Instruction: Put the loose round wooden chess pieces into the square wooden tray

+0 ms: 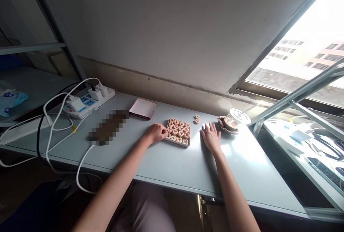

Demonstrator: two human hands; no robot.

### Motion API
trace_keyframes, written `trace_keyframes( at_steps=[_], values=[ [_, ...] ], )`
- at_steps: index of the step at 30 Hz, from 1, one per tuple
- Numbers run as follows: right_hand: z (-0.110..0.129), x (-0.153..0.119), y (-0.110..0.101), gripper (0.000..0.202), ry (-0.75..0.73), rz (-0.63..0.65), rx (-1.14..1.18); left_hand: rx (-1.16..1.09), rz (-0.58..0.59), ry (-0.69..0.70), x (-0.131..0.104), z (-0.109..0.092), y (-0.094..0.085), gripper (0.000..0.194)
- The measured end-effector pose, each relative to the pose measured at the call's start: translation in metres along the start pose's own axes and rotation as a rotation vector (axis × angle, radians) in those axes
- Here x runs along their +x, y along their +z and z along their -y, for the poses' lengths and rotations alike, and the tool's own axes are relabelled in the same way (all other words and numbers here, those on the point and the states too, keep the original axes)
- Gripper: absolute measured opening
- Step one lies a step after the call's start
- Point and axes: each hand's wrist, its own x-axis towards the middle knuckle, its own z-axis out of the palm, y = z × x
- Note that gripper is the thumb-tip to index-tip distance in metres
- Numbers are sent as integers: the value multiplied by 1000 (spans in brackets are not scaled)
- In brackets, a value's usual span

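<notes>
A shallow open box point(177, 143) on the table holds rows of round Chinese chess pieces point(175, 131), most with red characters and the front row with black ones. At the box's left edge is my left hand point(156, 133), its fingers curled closed. Whatever those fingers may hold is hidden. My right hand point(211, 138) lies palm down on the table to the right of the box, fingers spread. Just beyond it, two loose chess pieces point(197, 119) lie close together. The box lid point(143, 108) rests inside up, behind my left hand.
A power strip point(88, 101) with plugs and white cables point(53, 131) occupies the left side. A blurred-out brown object point(109, 128) lies near it. Right of my right hand are a clear plastic cup point(239, 116) and a brown dish-like object point(228, 126). The wall borders the table's back.
</notes>
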Motion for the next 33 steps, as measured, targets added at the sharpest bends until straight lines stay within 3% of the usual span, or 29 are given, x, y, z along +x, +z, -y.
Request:
trace_keyframes(
  at_steps=[4, 11, 17, 23, 30, 33],
  values=[
    [-14, -14, 6, 46, -97, 36, 59, -14, -12, 20, 0, 1, 1, 25],
    [1, -52, -5, 44, -177, -21, 126, -9, -40, 8, 0, 0, 3, 24],
    [21, -35, -7, 36, -199, 1, 173, -6, -102, -150, 4, 0, 1, 24],
    [42, -16, 0, 35, -213, 18, 208, 81, -170, -201, 4, 4, 1, 27],
    [41, -17, 10, 45, -201, -9, 267, 126, -189, -266, 5, 7, 3, 27],
    [46, -16, 5, 46, -140, -80, 242, 125, -186, -250, 5, 6, 3, 28]
  ],
)
